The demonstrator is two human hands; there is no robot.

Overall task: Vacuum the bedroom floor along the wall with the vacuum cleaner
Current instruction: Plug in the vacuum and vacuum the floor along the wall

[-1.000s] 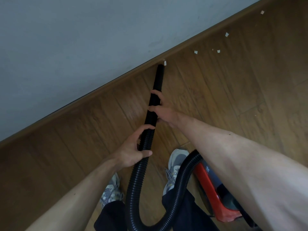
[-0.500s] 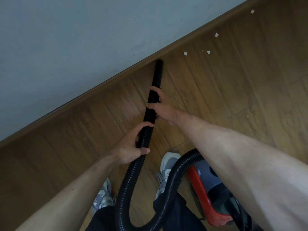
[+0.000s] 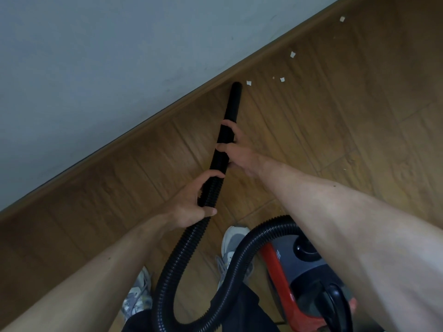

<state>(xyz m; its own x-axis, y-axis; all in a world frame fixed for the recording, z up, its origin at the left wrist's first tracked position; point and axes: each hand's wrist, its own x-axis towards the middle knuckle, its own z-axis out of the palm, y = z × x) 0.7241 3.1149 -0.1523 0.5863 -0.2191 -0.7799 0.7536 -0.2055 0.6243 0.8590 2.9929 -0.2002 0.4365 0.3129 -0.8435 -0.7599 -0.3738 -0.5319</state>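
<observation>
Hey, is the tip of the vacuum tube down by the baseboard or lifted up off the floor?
Down low: the vacuum tube slants to the baseboard, its tip beside a paper scrap. Actual floor contact cannot be told.

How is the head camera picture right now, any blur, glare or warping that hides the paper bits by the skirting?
Head view: soft, even light, no glare; wide-angle warping swells the right forearm; the shoes are slightly blurred; the paper scraps beside the nozzle stay distinct.

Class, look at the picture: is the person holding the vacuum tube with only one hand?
No. The right hand grips the tube, and the left hand grips the hose just below.
</observation>
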